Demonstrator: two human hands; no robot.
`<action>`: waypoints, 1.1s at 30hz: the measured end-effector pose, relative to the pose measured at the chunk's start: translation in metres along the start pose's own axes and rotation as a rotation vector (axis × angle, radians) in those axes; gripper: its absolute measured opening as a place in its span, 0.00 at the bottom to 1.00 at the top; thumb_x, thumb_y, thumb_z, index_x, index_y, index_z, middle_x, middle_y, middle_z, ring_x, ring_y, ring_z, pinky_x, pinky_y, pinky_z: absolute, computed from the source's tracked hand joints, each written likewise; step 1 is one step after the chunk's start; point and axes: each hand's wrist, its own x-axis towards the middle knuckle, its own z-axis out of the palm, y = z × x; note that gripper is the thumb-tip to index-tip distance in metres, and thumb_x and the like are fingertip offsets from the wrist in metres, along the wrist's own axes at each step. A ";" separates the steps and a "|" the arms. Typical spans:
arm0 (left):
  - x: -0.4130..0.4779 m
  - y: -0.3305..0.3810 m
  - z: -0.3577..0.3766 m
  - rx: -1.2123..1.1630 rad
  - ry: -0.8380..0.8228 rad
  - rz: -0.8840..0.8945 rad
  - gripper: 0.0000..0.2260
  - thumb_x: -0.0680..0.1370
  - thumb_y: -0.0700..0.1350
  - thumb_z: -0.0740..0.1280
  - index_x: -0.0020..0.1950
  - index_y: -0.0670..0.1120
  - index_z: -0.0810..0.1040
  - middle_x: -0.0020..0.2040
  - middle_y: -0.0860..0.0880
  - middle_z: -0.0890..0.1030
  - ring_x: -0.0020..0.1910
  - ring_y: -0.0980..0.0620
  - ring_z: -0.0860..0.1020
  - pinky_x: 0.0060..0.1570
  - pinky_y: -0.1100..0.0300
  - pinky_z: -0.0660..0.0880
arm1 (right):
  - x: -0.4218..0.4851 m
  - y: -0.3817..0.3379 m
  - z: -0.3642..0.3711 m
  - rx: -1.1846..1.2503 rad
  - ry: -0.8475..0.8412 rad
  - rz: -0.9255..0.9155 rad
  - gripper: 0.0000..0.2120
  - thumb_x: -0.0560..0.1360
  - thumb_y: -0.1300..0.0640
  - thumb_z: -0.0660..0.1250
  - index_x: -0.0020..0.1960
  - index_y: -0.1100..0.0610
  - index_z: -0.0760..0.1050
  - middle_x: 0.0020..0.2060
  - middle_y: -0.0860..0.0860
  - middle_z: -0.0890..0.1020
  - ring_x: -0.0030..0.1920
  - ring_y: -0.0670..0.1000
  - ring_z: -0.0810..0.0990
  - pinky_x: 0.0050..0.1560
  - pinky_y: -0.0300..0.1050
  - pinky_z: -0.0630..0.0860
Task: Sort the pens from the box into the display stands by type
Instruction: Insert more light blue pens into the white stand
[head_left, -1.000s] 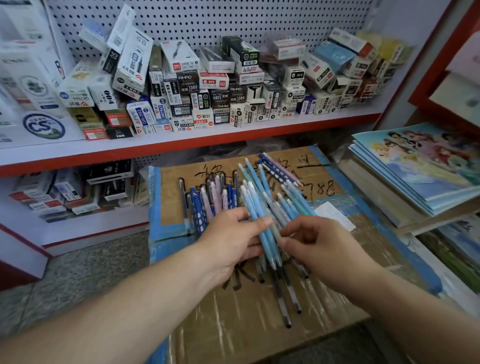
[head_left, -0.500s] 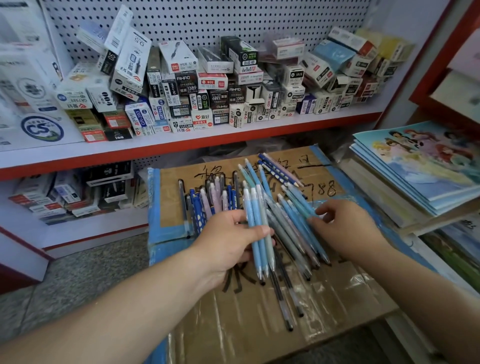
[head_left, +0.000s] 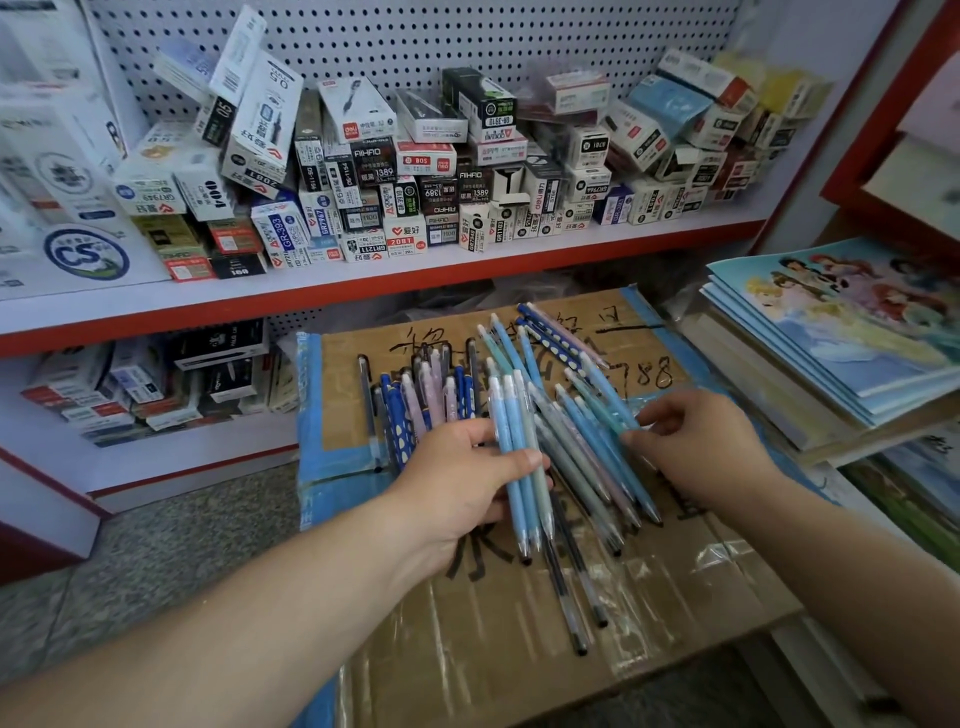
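Observation:
A closed cardboard box (head_left: 691, 587) with blue tape carries a spread of pens. My left hand (head_left: 457, 483) grips a bunch of light blue pens (head_left: 514, 447), thumb across their barrels, tips pointing toward me. To their right lies a fan of blue and grey pens (head_left: 587, 441) on the cardboard. My right hand (head_left: 701, 447) pinches the upper end of one pen in that fan with curled fingertips. Dark blue spotted pens and pink pens (head_left: 415, 405) lie behind my left hand, and several dark slim pens (head_left: 571, 587) stick out toward me.
A red-edged shelf (head_left: 363, 291) above the box is packed with small pen boxes (head_left: 415, 171) against a white pegboard. A stack of picture notebooks (head_left: 841, 332) sits on the right. More boxes fill the lower left shelf (head_left: 145, 384). Grey floor lies at the left.
My right hand left the bundle in my left hand, swung right to the fanned pens and now pinches one. My left hand keeps fewer light blue pens, held more upright.

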 end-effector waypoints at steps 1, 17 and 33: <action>0.000 0.000 0.000 -0.011 0.003 -0.002 0.08 0.78 0.36 0.71 0.56 0.45 0.80 0.49 0.44 0.87 0.49 0.47 0.86 0.50 0.48 0.83 | -0.007 -0.005 -0.002 0.098 -0.019 -0.007 0.10 0.75 0.51 0.75 0.53 0.53 0.79 0.40 0.50 0.82 0.37 0.48 0.80 0.33 0.41 0.74; -0.007 0.002 0.008 -0.139 -0.067 -0.028 0.11 0.81 0.36 0.66 0.62 0.44 0.80 0.56 0.41 0.85 0.55 0.40 0.84 0.51 0.43 0.82 | -0.064 -0.033 0.024 0.360 -0.213 -0.187 0.12 0.74 0.52 0.76 0.54 0.44 0.77 0.31 0.51 0.83 0.29 0.49 0.83 0.29 0.42 0.78; -0.007 0.001 0.011 -0.174 -0.108 -0.064 0.13 0.81 0.33 0.63 0.63 0.42 0.80 0.58 0.37 0.83 0.59 0.37 0.82 0.55 0.42 0.81 | -0.062 -0.035 0.029 0.527 -0.227 -0.150 0.12 0.76 0.56 0.74 0.56 0.50 0.74 0.36 0.56 0.83 0.29 0.56 0.84 0.27 0.47 0.80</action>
